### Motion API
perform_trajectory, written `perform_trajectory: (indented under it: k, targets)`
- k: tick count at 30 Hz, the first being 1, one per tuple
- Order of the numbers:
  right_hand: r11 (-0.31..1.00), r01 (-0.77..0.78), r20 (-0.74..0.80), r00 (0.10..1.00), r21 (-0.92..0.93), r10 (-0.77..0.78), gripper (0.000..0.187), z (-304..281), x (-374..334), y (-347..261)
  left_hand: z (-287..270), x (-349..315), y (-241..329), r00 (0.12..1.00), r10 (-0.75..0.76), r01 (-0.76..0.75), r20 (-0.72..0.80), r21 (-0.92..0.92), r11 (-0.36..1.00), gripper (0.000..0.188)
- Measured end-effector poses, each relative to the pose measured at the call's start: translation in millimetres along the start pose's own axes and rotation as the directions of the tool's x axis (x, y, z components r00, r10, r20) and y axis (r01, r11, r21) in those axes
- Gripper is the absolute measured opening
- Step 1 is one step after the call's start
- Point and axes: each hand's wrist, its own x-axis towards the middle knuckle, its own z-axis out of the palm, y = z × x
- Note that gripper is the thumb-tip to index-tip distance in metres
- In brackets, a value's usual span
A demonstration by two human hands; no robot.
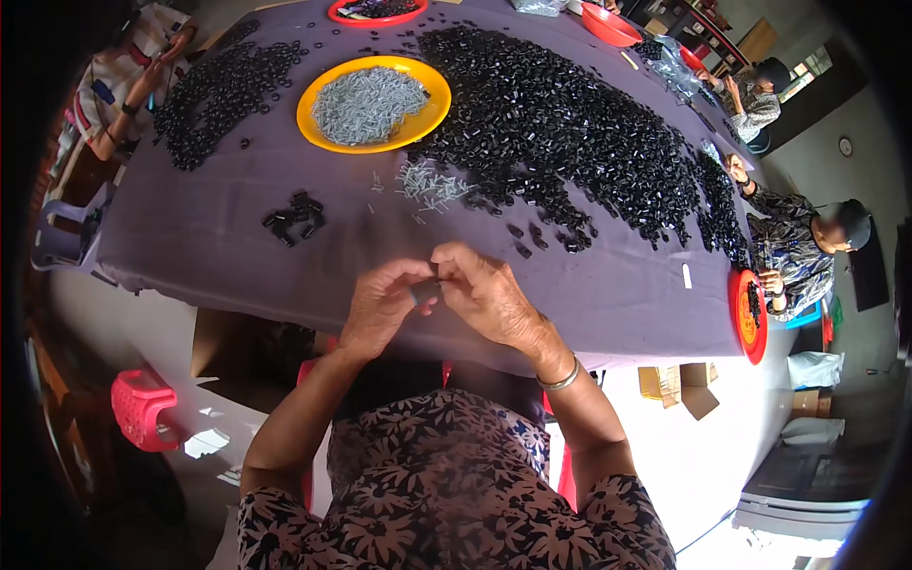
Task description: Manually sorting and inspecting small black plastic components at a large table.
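Head camera view: a person's two bare hands meet over the near edge of a tabletop [204,228] covered in purple-grey cloth. The left hand [380,302] pinches a small dark piece [426,292] between thumb and fingers. The right hand [486,293], a metal bracelet [560,376] on its wrist, has its thumb and fingers drawn narrow at the piece; I cannot tell whether they grip it.

Beyond the hands, away from the near edge, lies a loose scatter of silvery pins [427,184]. To its left, nearer the left edge, is a small cluster of black pieces [294,219]. Past the pins, toward the far edge, a yellow plate [440,104] holds many more of them. A large heap of black pieces [570,123] spreads from beside the plate toward the right edge, and a thinner spread of black rounded pieces [223,90] lies along the left edge. A red basin [418,12] with dark contents stands at the far edge, and a red-orange dish [746,328] sits at the near right corner.

One co-worker [109,104] is at the left edge; two others, a nearer one [798,252] and a farther one [758,104], are along the right edge.
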Motion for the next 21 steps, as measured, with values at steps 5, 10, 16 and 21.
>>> perform_trajectory:
  k: [5,10,16,21]
  targets:
    - [0.988,-0.052,-0.104,0.992,0.147,0.068,0.023,13,-4,16,2,4,-1,0.997,0.074,-0.073,-0.029,0.031,0.997,0.023]
    - [0.942,-0.113,-0.119,0.980,0.317,0.157,0.014,18,-7,21,8,5,-4,0.990,0.124,-0.126,-0.063,-0.018,0.992,0.013]
    - [0.946,-0.102,-0.120,0.982,0.309,0.145,0.015,18,-5,26,7,1,-5,0.987,0.144,-0.146,-0.074,-0.028,0.989,0.014]
    - [0.988,-0.033,-0.038,0.999,0.150,0.039,0.018,12,-4,19,2,1,-2,0.989,0.133,-0.133,-0.061,-0.004,0.991,0.017]
